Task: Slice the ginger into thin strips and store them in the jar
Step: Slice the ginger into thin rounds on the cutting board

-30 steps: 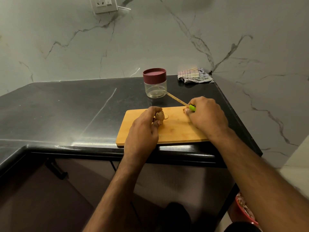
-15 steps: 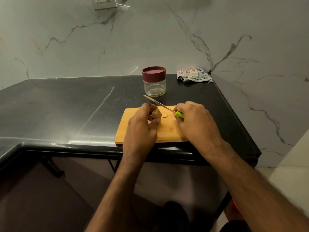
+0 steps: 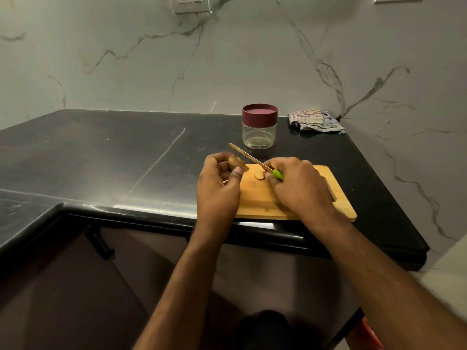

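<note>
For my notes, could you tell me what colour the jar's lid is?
Dark maroon; the lid shows in the head view.

Layout: cutting board (image 3: 298, 205) at counter (image 3: 101, 157) front edge.
Jar (image 3: 259, 130) stands behind the board; cloth (image 3: 314, 120) lies right of the jar; slice (image 3: 259, 175) lies on the board.

To your left the black counter (image 3: 106, 157) lies bare, so a hand could pass there freely. Straight ahead, the jar (image 3: 259, 128) with its maroon lid on stands just behind the cutting board (image 3: 338, 198), and the knife (image 3: 249, 159) blade slants across the gap between them. Past the jar, a crumpled cloth (image 3: 314, 120) fills the back right corner, where the marble walls (image 3: 404, 84) close you in behind and on the right.
</note>
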